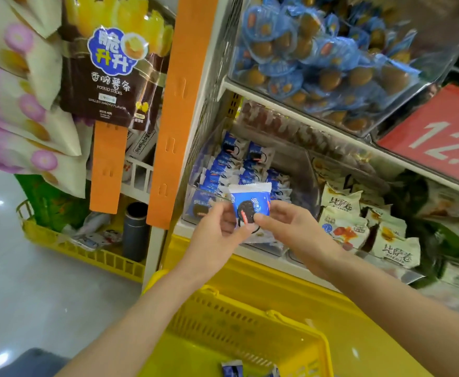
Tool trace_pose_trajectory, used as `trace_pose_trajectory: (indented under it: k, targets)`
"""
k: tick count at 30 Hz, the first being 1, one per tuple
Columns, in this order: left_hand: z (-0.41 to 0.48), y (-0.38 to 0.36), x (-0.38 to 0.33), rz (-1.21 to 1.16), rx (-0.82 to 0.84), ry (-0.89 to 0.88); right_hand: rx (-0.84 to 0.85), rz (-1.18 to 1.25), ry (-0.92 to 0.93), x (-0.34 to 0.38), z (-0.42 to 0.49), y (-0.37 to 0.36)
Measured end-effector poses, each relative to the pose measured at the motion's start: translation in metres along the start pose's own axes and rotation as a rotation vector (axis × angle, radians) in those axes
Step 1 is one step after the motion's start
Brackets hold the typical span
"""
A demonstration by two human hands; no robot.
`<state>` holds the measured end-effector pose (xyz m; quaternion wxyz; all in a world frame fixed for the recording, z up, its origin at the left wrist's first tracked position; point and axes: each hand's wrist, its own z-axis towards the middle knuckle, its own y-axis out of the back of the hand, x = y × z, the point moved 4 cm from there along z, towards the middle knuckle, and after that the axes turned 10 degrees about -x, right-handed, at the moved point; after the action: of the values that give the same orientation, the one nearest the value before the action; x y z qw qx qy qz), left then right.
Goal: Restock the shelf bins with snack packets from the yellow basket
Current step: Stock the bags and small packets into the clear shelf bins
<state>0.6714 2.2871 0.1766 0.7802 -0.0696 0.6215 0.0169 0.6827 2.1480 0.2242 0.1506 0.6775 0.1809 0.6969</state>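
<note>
A blue-and-white cookie packet (251,205) is held upright between both hands at the front lip of a clear shelf bin (299,164). My left hand (217,229) pinches its left edge. On the other edge, the thumb and fingers of my right hand (291,227) pinch it. Behind it the bin holds several matching blue packets (223,170) standing in rows. Below, the yellow basket (253,322) sits under my forearms, with two blue packets (232,370) showing at its bottom.
To the right, a neighbouring bin holds cream packets (342,205). Above is a clear bin of blue-wrapped snacks (318,55) and a red price sign (440,137). An orange strip (174,110) hangs left with potato-stick bags (108,72). Another yellow basket (87,254) stands on the floor.
</note>
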Motion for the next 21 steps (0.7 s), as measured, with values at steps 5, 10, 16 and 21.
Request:
trace_pose_trajectory:
  k: [5,10,16,21]
  targets:
    - [0.028,0.012,-0.014,0.282,-0.081,-0.207,-0.198,-0.146,0.055,0.013,0.028,0.040]
    - [0.056,0.021,-0.001,0.853,-0.024,-0.482,-0.423,-0.592,0.153,0.021,0.095,0.069]
    - [0.065,0.025,0.010,0.900,0.054,-0.644,-0.328,-0.995,0.216,0.010,0.167,0.062]
    - [0.067,0.029,0.012,0.853,0.040,-0.694,-0.354,-1.226,0.126,-0.009,0.214,0.060]
